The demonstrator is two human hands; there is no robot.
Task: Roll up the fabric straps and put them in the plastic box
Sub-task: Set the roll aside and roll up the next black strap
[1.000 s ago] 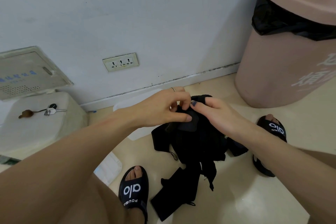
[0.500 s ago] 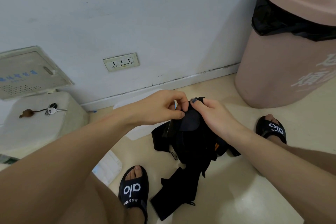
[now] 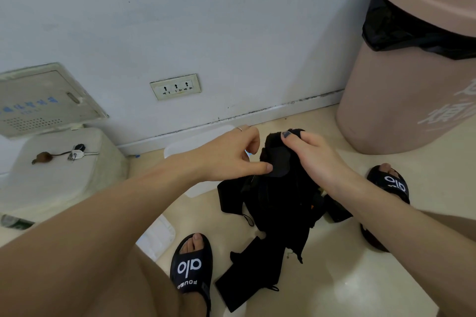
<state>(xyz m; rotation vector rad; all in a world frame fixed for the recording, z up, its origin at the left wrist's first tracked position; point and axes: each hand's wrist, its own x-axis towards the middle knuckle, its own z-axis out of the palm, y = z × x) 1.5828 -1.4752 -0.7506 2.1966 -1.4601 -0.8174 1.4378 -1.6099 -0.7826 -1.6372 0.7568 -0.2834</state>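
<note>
A bundle of black fabric straps (image 3: 278, 203) hangs from my hands down to the floor, its loose ends trailing between my feet. My right hand (image 3: 316, 159) grips the top of the bundle, thumb hooked over its upper edge. My left hand (image 3: 229, 154) is just left of it. Its straight thumb tip touches a dark flap of the strap, while its curled fingers stay clear of the fabric. The translucent plastic box (image 3: 185, 144) sits on the floor by the wall, mostly hidden behind my left hand.
A tall pink bin (image 3: 412, 100) with a black liner stands at the right. At the left, keys (image 3: 74, 154) lie on a white casing (image 3: 64, 177). A wall socket (image 3: 175, 86) is above the skirting. My sandalled feet (image 3: 192, 270) flank the straps, and a white lid-like piece (image 3: 157, 237) lies by my left foot.
My left hand has let go of its pinch and drawn slightly left, only the thumb still touching. My right hand keeps its grip on the strap top and has turned it a little.
</note>
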